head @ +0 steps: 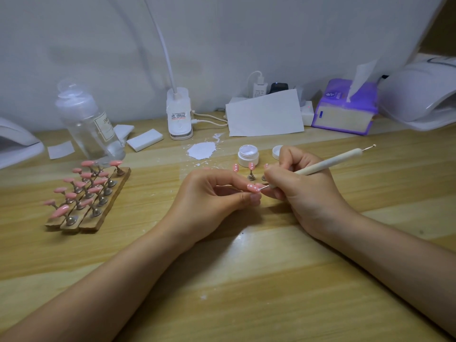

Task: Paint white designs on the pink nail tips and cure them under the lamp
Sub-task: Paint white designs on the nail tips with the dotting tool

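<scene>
Key relation: I see the pink nail tip (253,188) held between the two hands, just left of the dotting tool's working end, which points left and slightly down at it. Any next dot turns on that short gap at the metal point.
Tool axis: the dotting tool (328,162) runs from lower left to upper right, its spare ball end up and away to the right, its working end at the nail tip.
Left hand: my left hand (209,201) pinches the nail tip's stand between thumb and curled fingers, presenting the tip's face upward; white dots already show on it.
Right hand: my right hand (298,183) grips the tool pen-style, fingers curled round the shaft near the working end. It is the nearer hand to the paint.
Nail tip versus hands: it sits at the left hand's fingertips, touching or almost touching the tool point; I cannot tell which.
White gel pot (248,156): open, just behind the hands, its lid (277,152) beside it.
Dotted tips on stands (251,169): standing between the pot and the hands.
Plain tips on wooden rack (88,193): well to the left, no white visible on them.
Curing lamp (419,95): far right, well apart from the hands.
Judgement: painting is under way; curing is not yet done for this tip.
</scene>
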Available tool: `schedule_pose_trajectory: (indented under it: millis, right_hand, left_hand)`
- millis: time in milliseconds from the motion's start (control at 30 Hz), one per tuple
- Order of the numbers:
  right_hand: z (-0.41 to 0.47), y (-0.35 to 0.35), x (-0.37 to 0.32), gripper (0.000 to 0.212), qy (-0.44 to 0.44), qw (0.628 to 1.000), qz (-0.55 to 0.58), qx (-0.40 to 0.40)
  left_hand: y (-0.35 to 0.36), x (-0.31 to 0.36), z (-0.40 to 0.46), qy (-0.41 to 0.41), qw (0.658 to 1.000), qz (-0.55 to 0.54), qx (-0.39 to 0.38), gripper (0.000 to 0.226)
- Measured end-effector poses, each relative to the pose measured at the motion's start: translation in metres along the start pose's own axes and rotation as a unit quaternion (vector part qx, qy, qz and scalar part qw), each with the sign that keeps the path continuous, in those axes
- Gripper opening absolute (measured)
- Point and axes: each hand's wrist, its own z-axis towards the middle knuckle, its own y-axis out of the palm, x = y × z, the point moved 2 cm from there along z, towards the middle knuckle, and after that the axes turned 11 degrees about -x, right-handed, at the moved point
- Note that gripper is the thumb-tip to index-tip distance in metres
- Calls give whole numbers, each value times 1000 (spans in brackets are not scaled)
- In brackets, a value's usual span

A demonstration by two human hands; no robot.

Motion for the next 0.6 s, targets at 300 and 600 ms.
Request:
schedule_pose_trajectory:
  millis: [300, 600]
  right_hand:
    - [0, 0, 0, 45, 1, 1000, -2, 1]
    - [0, 0, -1, 46, -1, 1000, -15, 2]
  left_hand:
    - [-1, 0, 0, 2, 1000, 8, 1, 21]
    - [0, 0, 0, 5, 1000, -4, 2, 7]
